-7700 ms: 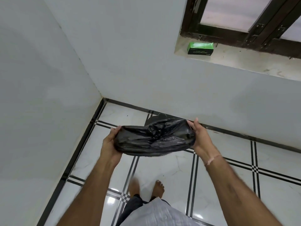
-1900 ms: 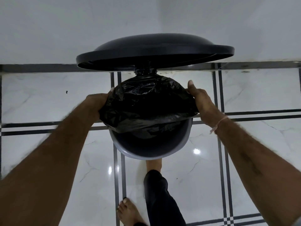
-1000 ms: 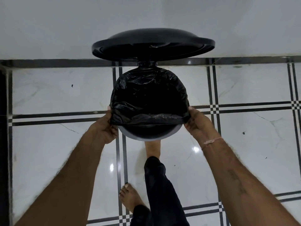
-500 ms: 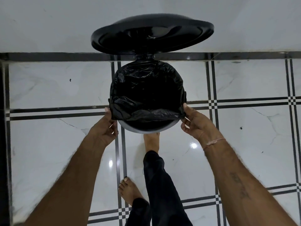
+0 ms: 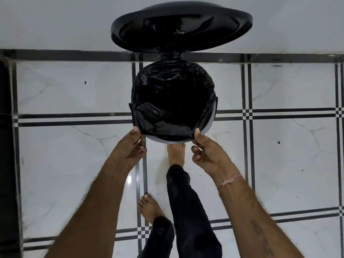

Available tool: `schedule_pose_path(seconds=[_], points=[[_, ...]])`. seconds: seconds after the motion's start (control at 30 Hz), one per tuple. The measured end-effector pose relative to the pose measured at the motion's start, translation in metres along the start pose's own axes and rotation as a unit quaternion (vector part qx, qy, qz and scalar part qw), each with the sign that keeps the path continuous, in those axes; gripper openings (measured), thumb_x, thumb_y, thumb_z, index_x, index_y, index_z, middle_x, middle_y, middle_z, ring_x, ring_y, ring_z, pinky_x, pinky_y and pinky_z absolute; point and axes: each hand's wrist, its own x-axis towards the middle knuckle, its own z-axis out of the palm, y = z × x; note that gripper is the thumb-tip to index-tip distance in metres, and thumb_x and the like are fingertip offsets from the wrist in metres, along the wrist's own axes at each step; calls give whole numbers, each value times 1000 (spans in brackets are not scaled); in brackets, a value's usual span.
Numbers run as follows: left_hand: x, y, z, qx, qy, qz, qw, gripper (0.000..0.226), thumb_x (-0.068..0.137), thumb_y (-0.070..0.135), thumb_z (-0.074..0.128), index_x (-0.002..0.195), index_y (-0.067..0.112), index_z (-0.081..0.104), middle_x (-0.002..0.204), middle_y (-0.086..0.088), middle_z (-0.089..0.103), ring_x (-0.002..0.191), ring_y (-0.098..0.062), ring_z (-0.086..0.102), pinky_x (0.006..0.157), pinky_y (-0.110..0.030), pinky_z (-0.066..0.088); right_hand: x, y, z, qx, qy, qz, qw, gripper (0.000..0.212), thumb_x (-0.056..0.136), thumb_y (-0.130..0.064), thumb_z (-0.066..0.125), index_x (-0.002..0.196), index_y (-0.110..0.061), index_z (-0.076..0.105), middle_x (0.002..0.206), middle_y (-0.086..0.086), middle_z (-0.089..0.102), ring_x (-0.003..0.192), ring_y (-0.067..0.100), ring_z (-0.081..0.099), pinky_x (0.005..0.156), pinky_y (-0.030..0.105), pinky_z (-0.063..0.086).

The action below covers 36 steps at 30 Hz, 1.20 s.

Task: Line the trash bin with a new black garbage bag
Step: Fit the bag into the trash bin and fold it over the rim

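Note:
A round grey trash bin (image 5: 210, 125) stands on the tiled floor by the wall, its black lid (image 5: 181, 27) raised upright behind it. The black garbage bag (image 5: 173, 97) hangs open inside the bin and lies folded over the far and side rim. My left hand (image 5: 131, 151) pinches the bag's edge at the near left rim. My right hand (image 5: 206, 151) pinches the edge at the near right rim. A strip of grey rim shows along the near side under the bag's edge. My right foot rests at the bin's base, where the pedal is hidden.
A white wall (image 5: 55, 21) with a dark skirting strip (image 5: 65, 54) runs behind the bin. White marble floor tiles (image 5: 65, 164) with black lines spread on both sides. My left foot (image 5: 150, 207) stands behind the right one.
Both hands have slid along the rim from the sides toward the near edge, drawing the bag's mouth wider over the bin. The lid has tipped further open.

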Motion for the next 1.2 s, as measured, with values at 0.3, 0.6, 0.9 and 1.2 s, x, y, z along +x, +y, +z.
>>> schedule_pose_path(seconds=[0.3, 0.6, 0.9, 1.2], points=[[0, -15, -3, -63, -11, -29, 998, 18, 100, 32, 63, 88, 19, 62, 80, 6, 57, 72, -4, 52, 44, -14, 39, 0, 31, 11, 62, -39, 28, 997, 29, 101, -39, 63, 82, -17, 61, 67, -4, 62, 57, 6, 55, 51, 18, 42], [12, -25, 4, -165, -7, -65, 984, 12, 102, 24, 58, 93, 18, 64, 88, 7, 62, 68, -6, 55, 42, -15, 39, 19, 76, 21, 274, -84, -22, 958, 40, 80, -31, 72, 115, -11, 69, 115, 7, 69, 99, 20, 68, 67, 22, 61], [20, -34, 6, -156, 20, -76, 985, 20, 105, 25, 56, 87, 21, 64, 73, 9, 64, 53, -3, 52, 39, -14, 35, 32, 105, 25, 380, -72, -60, 920, 45, 82, -25, 72, 122, -5, 67, 116, 10, 73, 129, 27, 58, 84, 31, 65], [29, -24, 16, -110, 53, -92, 988, 21, 104, 9, 56, 85, 15, 61, 72, 2, 57, 44, -5, 50, 38, -15, 39, 70, 94, 29, 421, 2, 1, 907, 19, 79, -25, 76, 94, -14, 77, 127, 7, 65, 121, 27, 59, 48, 22, 55]])
